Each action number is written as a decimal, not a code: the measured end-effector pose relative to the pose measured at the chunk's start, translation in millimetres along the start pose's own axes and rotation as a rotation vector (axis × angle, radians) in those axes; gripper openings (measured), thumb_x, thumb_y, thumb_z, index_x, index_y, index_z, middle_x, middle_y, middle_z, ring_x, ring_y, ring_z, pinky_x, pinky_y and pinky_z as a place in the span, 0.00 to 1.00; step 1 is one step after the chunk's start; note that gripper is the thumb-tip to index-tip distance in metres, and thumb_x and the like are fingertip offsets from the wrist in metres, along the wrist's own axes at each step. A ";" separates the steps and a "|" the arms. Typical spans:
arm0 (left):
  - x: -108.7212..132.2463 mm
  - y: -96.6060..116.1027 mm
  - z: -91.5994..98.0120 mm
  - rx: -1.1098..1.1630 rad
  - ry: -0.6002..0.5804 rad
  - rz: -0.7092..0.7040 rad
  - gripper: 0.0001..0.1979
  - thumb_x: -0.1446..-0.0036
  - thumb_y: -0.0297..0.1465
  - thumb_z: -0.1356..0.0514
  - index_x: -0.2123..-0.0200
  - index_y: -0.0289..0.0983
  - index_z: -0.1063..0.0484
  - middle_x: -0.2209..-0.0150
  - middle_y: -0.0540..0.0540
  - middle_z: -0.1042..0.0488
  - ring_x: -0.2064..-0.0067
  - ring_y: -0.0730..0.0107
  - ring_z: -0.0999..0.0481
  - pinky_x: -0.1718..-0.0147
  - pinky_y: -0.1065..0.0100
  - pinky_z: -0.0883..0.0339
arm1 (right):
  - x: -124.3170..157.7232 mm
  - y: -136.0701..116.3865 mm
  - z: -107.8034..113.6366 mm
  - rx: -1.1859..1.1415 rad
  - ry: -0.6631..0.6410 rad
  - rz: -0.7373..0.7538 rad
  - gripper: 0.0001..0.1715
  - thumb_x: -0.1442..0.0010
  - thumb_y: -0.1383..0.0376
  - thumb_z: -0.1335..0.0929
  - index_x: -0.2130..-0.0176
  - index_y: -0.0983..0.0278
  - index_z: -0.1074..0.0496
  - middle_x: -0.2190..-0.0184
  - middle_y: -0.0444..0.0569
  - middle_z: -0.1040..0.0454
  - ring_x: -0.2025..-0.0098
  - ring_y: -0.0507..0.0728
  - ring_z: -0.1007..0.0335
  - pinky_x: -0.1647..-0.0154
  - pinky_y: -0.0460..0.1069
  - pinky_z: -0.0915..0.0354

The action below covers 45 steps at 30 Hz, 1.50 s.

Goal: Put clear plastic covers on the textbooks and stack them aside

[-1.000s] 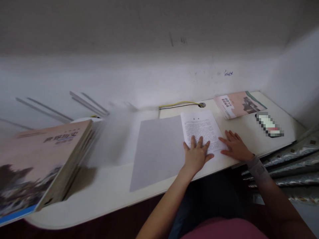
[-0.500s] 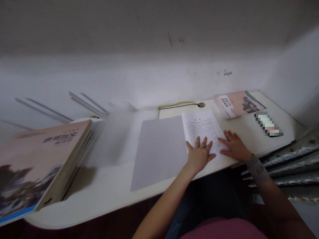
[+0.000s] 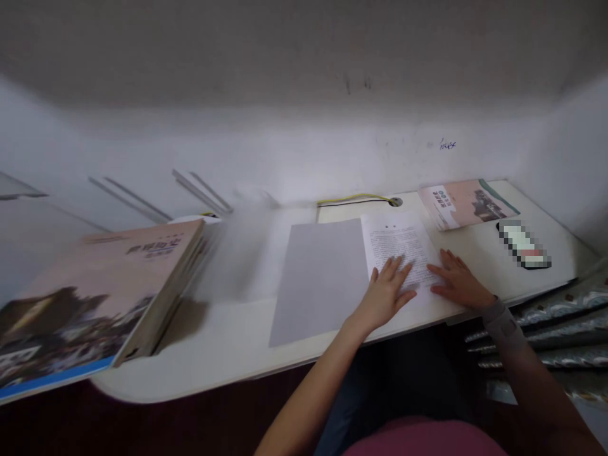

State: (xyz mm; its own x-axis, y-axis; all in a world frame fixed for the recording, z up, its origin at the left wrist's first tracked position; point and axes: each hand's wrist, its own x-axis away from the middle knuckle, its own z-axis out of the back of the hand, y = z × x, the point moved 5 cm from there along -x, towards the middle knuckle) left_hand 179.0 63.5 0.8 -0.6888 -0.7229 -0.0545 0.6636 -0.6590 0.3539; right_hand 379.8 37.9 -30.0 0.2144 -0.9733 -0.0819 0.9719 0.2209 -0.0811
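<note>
A book lies spread on the white desk, with a blank grey page (image 3: 323,278) on the left and a printed white page (image 3: 394,237) on the right. My left hand (image 3: 387,291) rests flat over the lower part of the printed page, fingers stretched out. Close to the right edge of the same page is my right hand (image 3: 458,282), its fingers apart and pointing left and up. Neither hand grips anything. A grey band (image 3: 501,320) is around my right wrist.
A thick stack of books (image 3: 109,291) with a pink cover stands at the left. Beyond my right hand lie a pink booklet (image 3: 468,204) and a blurred-out phone (image 3: 525,244). Yellow and black cables (image 3: 356,198) run into a hole by the wall. Patterned silvery fabric (image 3: 555,323) hangs at the right.
The view has swung a little left, so the desk and books appear further right. My left hand's fingers have drawn closer together on the page; my right hand stays beside it.
</note>
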 end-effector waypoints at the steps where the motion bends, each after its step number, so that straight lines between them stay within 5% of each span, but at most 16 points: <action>1: 10.2 -12.0 7.9 0.006 0.072 0.038 0.29 0.38 0.44 0.52 0.36 0.44 0.51 0.34 0.40 0.51 0.34 0.53 0.55 0.42 0.43 0.52 | 0.3 -1.6 3.9 0.017 0.021 -0.005 0.31 0.40 0.49 0.37 0.42 0.61 0.36 0.35 0.62 0.52 0.35 0.70 0.57 0.41 0.64 0.50; 7: 107.1 -128.6 56.6 -0.069 0.511 0.606 0.26 0.42 0.30 0.50 0.42 0.24 0.42 0.40 0.23 0.43 0.38 0.47 0.42 0.43 0.49 0.44 | -2.4 -58.7 14.1 0.033 0.117 0.196 0.28 0.35 0.57 0.43 0.40 0.66 0.40 0.38 0.58 0.43 0.36 0.62 0.49 0.38 0.62 0.53; 11: 147.2 -168.4 56.8 0.183 0.436 0.783 0.27 0.42 0.34 0.51 0.41 0.27 0.43 0.48 0.28 0.30 0.49 0.52 0.28 0.50 0.53 0.36 | -4.9 -92.0 -1.4 -0.009 0.108 0.266 0.30 0.36 0.55 0.42 0.40 0.67 0.41 0.40 0.59 0.39 0.38 0.63 0.46 0.38 0.62 0.52; 22: 143.9 -149.6 69.0 0.935 0.751 0.647 0.33 0.50 0.45 0.41 0.44 0.33 0.39 0.47 0.33 0.30 0.49 0.56 0.28 0.52 0.55 0.34 | -1.2 -98.9 -11.8 -0.015 0.118 0.235 0.29 0.37 0.55 0.40 0.42 0.69 0.39 0.40 0.62 0.41 0.37 0.63 0.48 0.40 0.59 0.45; 25: 130.5 -137.1 67.8 1.097 0.711 0.575 0.34 0.49 0.45 0.42 0.43 0.32 0.40 0.48 0.34 0.29 0.50 0.55 0.27 0.53 0.56 0.33 | -1.1 -99.3 -11.9 -0.016 0.119 0.238 0.29 0.37 0.55 0.40 0.42 0.69 0.39 0.39 0.61 0.41 0.37 0.63 0.49 0.40 0.59 0.46; 30: 122.6 -124.2 61.9 0.635 0.421 0.435 0.26 0.48 0.35 0.46 0.45 0.36 0.34 0.44 0.41 0.32 0.44 0.55 0.33 0.47 0.56 0.38 | -0.6 -98.2 -14.1 -0.015 0.122 0.243 0.30 0.37 0.54 0.40 0.41 0.68 0.40 0.39 0.61 0.42 0.36 0.63 0.50 0.40 0.59 0.46; 35: 140.1 -141.3 54.4 0.124 0.340 0.471 0.26 0.55 0.26 0.47 0.49 0.36 0.30 0.46 0.37 0.31 0.43 0.52 0.35 0.45 0.56 0.41 | -0.8 -97.9 -14.6 -0.014 0.117 0.238 0.31 0.36 0.54 0.41 0.40 0.68 0.40 0.38 0.60 0.43 0.36 0.63 0.50 0.39 0.59 0.46; 40: 148.2 -147.5 54.7 0.199 0.308 0.665 0.34 0.54 0.29 0.47 0.40 0.33 0.45 0.61 0.41 0.24 0.62 0.59 0.24 0.63 0.64 0.32 | -1.2 -99.7 -13.2 -0.023 0.108 0.227 0.31 0.36 0.54 0.41 0.40 0.69 0.41 0.38 0.62 0.43 0.36 0.63 0.50 0.39 0.60 0.47; 45: 147.0 -142.1 69.1 0.308 0.406 0.672 0.32 0.54 0.32 0.46 0.43 0.36 0.43 0.68 0.47 0.24 0.67 0.64 0.25 0.68 0.69 0.35 | -0.2 -101.2 -10.1 -0.013 0.096 0.216 0.30 0.36 0.55 0.42 0.40 0.69 0.41 0.38 0.61 0.44 0.35 0.63 0.52 0.39 0.59 0.47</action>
State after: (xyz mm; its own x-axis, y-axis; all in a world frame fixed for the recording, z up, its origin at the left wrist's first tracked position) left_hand -36.8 65.2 7.1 0.0216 -0.9984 -0.0516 0.7453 -0.0184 0.6664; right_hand 280.4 16.4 -31.8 0.4067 -0.8929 -0.1933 0.9029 0.4251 -0.0641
